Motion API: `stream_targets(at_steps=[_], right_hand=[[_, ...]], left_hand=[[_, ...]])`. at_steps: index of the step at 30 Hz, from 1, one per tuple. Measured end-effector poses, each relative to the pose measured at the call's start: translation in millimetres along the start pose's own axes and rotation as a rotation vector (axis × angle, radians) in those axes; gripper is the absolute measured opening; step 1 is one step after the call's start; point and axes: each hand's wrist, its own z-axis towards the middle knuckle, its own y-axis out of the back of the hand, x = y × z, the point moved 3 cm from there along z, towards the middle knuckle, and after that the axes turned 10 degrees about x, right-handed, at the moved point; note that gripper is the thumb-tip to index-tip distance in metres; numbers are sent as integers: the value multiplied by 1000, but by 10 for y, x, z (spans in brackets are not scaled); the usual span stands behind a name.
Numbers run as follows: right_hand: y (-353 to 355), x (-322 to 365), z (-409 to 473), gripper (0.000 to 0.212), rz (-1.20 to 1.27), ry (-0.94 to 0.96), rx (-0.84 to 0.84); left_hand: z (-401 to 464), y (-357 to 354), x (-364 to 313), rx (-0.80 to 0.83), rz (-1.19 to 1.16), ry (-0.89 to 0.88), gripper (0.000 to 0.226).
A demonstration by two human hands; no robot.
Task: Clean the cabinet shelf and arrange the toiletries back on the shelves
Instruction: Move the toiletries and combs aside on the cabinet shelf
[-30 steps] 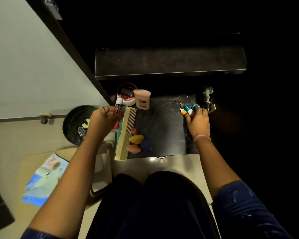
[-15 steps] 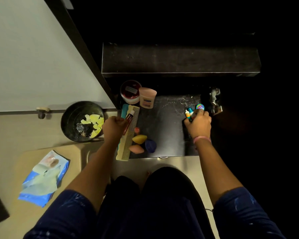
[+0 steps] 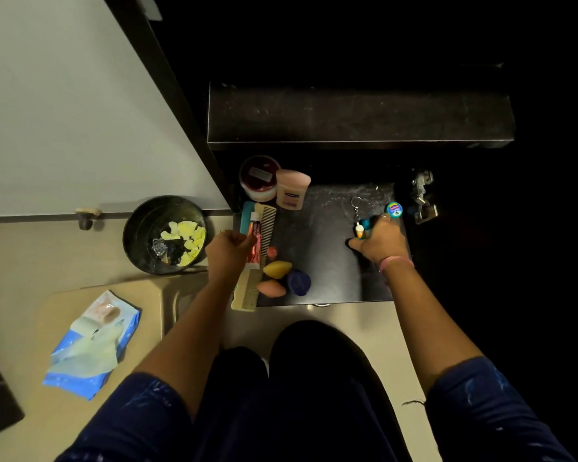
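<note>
The dark lower shelf (image 3: 317,241) carries toiletries along its left side. My left hand (image 3: 229,251) holds a small red tube (image 3: 254,241) over a long cream comb (image 3: 259,258). Beside the comb lie a yellow sponge (image 3: 277,268), a pink sponge (image 3: 271,288) and a dark blue round one (image 3: 299,282). A red jar (image 3: 258,178) and a pink jar (image 3: 291,190) stand at the back left. My right hand (image 3: 379,243) grips a small keychain bottle (image 3: 361,228) at the shelf's right side, next to a little blue round tin (image 3: 394,209).
A black bin (image 3: 141,225) with yellow scraps stands on the floor to the left. A blue wipes pack (image 3: 92,345) lies on a beige board at lower left. The white cabinet door (image 3: 64,111) is swung open. An upper dark shelf (image 3: 357,115) and a metal hinge (image 3: 422,198) are behind.
My left hand lowered the red tube onto the comb and drew back toward me. My right hand slid slightly nearer with the keychain bottle, uncovering the blue tin.
</note>
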Motion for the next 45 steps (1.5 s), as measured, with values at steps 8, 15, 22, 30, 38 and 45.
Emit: stream_targets(at_steps=[8, 15, 22, 30, 38, 45], right_hand=[[4, 109, -64, 45, 240, 36, 78], [-85, 598, -334, 12, 353, 303, 485], [-502, 967, -244, 9, 509, 244, 622], [-718, 1038, -128, 12, 635, 139, 494], [-464, 737, -213, 11, 703, 63, 241], [244, 100, -55, 35, -348, -11, -272]], left_hand=[[39, 19, 73, -21, -27, -21, 25], [-10, 37, 147, -24, -91, -13, 24], [-6, 16, 194, -28, -129, -21, 24], [-5, -37, 221, -28, -179, -5, 22], [-2, -57, 229, -33, -224, -11, 21], [-10, -76, 267, -88, -276, 15, 18]])
